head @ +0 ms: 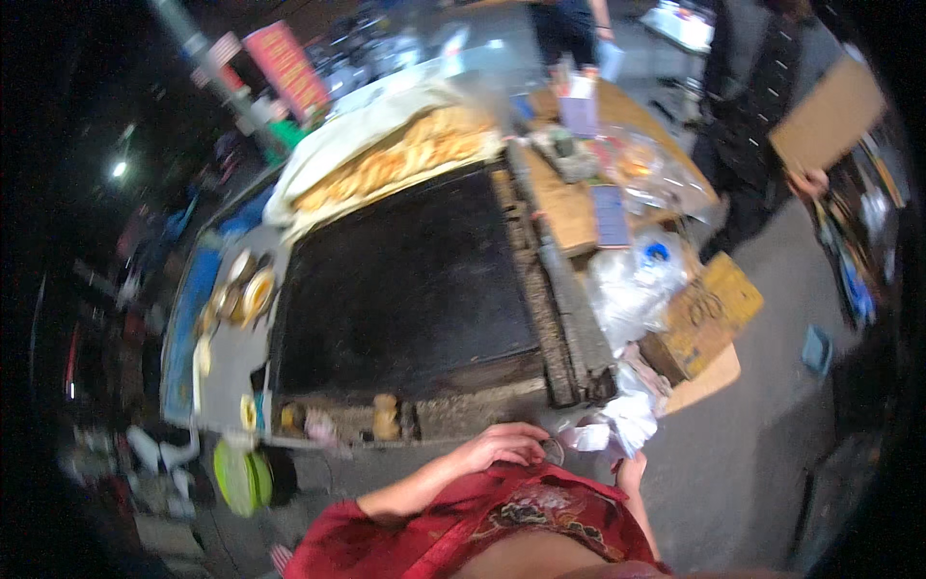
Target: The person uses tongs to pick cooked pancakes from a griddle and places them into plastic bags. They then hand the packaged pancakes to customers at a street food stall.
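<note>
My left hand is in front of my red top, its fingers bent. A small round, clear-looking rim shows at its fingertips; blur hides whether the fingers hold it. My right hand is low beside the top, with its fingertips at a crumpled white plastic bag. Whether it grips the bag is unclear. Before me lies a large, dark, flat griddle. Along its far edge is a pile of golden-brown food, partly covered by a white cloth.
Several bowls stand on the grey left ledge. To the right are a wooden board, clear plastic bags and a yellow-brown box. A green round container is low left. Someone holds cardboard at right.
</note>
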Available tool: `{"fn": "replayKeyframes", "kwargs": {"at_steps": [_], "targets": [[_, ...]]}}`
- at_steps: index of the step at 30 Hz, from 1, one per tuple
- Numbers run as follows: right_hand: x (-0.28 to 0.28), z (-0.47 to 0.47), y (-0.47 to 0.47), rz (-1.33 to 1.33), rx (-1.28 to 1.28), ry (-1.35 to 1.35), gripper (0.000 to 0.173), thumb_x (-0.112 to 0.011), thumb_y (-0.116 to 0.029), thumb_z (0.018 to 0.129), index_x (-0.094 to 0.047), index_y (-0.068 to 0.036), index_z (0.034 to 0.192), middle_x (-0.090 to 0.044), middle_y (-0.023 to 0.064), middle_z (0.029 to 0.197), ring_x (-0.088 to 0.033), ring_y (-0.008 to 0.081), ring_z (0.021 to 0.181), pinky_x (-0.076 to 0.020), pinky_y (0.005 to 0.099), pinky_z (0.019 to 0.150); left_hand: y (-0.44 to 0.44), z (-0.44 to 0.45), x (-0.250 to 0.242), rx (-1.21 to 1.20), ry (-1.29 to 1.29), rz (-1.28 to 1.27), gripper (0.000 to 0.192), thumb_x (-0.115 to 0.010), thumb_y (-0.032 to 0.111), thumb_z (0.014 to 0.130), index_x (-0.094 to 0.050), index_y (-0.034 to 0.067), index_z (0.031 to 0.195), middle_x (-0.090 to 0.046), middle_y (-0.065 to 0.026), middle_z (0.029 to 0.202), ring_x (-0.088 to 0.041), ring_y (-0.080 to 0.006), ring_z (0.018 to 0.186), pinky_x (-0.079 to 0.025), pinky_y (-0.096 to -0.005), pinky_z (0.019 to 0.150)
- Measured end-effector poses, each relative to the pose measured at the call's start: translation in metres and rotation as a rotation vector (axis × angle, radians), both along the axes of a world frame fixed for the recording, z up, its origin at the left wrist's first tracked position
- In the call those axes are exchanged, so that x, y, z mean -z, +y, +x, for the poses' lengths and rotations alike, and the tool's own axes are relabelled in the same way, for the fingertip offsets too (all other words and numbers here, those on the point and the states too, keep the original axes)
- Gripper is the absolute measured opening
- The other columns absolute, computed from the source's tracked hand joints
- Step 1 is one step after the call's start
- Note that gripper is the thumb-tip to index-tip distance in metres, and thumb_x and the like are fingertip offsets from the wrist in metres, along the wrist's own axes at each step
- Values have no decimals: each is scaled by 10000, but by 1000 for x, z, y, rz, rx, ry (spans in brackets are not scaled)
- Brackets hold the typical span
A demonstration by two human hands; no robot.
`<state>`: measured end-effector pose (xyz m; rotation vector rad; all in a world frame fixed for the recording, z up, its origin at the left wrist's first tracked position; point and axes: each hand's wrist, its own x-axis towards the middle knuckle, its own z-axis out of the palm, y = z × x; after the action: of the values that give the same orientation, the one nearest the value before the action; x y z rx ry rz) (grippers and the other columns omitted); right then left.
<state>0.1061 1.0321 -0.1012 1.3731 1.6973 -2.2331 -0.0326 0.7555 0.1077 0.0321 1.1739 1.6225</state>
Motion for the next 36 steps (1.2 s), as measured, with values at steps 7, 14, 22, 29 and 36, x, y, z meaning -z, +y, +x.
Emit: {"fn": "replayKeyframes", "kwargs": {"at_steps": [7,14,22,29,36], "targets": [[-52,-32,-32,-120,44,127,457,-432,-422,891,-473,-132,1241,-561,23,1121,-555,161,982,-468,309,727,-5,23,12,38,68,48,385,-467,291,908,-480,67,1221,-588,-99,1056,-572,-170,958,-446,-286,847],[-69,-81,-38,69,-51,216,414,-531,-361,842,-511,-102,1164,-594,81,1048,-596,219,863,-490,363,665,-63,68,10,-193,76,-1,418,-473,305,878,-479,71,1224,-591,-118,1020,-597,-208,931,-475,-329,816],[9,-58,2,1588,-624,9,419,-455,-404,866,-548,-10,973,-594,165,992,-587,276,883,-475,398,720,-94,103,7,-422,146,-28,362,-469,271,873,-523,82,1178,-607,-112,994,-608,-203,884,-472,-326,792],[55,8,9,-303,205,57,344,-411,-306,912,-468,-85,655,-485,61,523,-476,216,460,-389,331,419,-83,96,16,-323,126,19,355,-481,267,890,-514,77,1188,-618,-107,1005,-611,-194,902,-481,-309,795],[-9,-66,-47,-510,113,349,237,-465,-266,892,-576,-68,961,-612,81,888,-600,241,814,-515,364,731,-64,85,12,-174,182,5,379,-489,301,881,-510,75,1184,-611,-100,1008,-609,-186,896,-475,-306,798]]}}
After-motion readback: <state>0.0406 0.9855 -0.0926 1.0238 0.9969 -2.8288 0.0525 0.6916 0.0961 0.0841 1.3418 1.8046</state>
